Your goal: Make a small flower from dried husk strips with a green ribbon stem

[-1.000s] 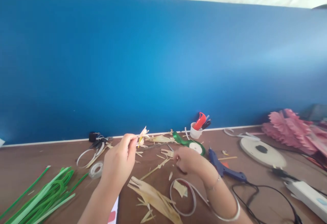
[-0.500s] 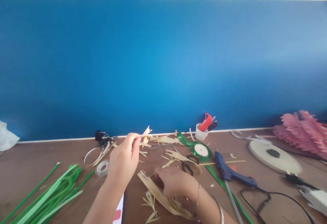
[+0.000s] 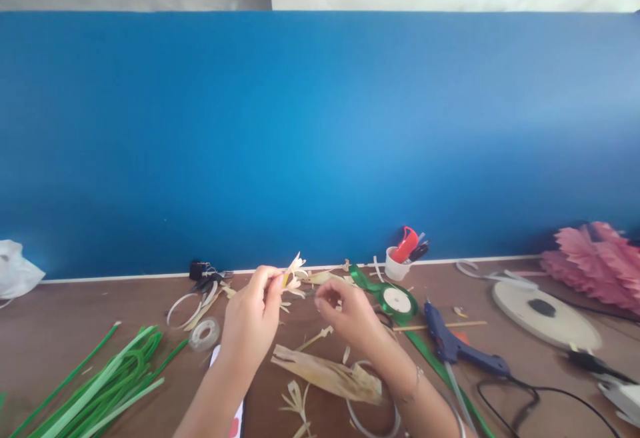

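Observation:
My left hand [image 3: 254, 311] is closed in a pinch on a small cream husk flower [image 3: 296, 277] with a bit of yellow at its base. Its pointed petals stick out past my fingertips. To the right of the flower, apart from it, my right hand [image 3: 345, 308] hovers with curled fingers; whatever they pinch, if anything, is too small to make out. Below both hands a wide strip of dried husk [image 3: 327, 375] lies on the table. Nearer me is a fringed husk piece [image 3: 297, 401]. A thin husk strip [image 3: 316, 338] lies under my right hand.
Green pipe cleaners [image 3: 117, 378] and a clear tape roll [image 3: 204, 335] are at left. A phone [image 3: 239, 418] lies under my left forearm. To the right are a green ribbon spool [image 3: 397, 300], a white cup [image 3: 396, 266], a blue glue gun [image 3: 450, 341] with its cord, and pink paper [image 3: 595, 265].
My right hand has risen from the husk strips on the table and moved up beside the flower. My left hand keeps its pinch, with the flower turned slightly. The view has tilted up a little.

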Motion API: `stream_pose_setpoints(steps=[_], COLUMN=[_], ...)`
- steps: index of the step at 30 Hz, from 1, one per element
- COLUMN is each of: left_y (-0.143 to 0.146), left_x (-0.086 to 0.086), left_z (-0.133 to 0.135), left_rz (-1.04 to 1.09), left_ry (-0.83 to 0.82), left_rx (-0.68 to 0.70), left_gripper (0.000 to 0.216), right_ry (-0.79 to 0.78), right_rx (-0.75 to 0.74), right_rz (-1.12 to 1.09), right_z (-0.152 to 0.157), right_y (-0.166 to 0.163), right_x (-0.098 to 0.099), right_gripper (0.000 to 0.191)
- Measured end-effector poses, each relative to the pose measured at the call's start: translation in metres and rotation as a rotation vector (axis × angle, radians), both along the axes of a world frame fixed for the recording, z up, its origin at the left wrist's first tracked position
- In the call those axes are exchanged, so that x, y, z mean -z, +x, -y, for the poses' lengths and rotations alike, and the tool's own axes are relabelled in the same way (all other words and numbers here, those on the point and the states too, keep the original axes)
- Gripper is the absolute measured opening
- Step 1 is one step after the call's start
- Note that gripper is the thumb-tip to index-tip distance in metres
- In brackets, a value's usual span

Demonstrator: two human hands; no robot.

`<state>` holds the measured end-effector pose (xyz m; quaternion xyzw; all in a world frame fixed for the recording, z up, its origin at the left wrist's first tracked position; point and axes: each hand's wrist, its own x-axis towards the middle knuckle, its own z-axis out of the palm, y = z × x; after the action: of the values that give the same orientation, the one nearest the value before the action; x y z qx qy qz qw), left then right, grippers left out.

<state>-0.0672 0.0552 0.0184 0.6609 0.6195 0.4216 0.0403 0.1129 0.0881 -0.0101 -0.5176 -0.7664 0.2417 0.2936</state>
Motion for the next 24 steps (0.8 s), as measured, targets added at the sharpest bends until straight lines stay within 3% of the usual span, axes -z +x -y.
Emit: stream_pose_setpoints(steps=[4, 10, 16, 24], left_y=[0.004, 0.005, 0.003, -0.001], left_x=[0.001, 0.001, 0.002, 0.002], left_z=[0.002, 0.002, 0.001, 0.0], left_rz=[0.034, 0.022, 0.013, -0.003], left_ry=[-0.002, 0.018, 0.039, 0.051], left_rx=[0.008, -0.015, -0.06, -0.075], left_gripper=[0.019, 0.018, 0.018, 0.018], right_ry=[0.118, 0.115, 0.05, -0.033], right_rx=[0.015, 0.169, 0.183, 0.19], right_rz=[-0.219, -0.325, -0.273, -0.14], right_z=[0.006, -0.01, -0.025, -0.042], right_y=[-0.001, 0.024, 0.039, 0.053], right_x=[-0.012, -0.012, -0.006, 0.018], right_gripper=[0.018, 0.016, 0.022, 0.023])
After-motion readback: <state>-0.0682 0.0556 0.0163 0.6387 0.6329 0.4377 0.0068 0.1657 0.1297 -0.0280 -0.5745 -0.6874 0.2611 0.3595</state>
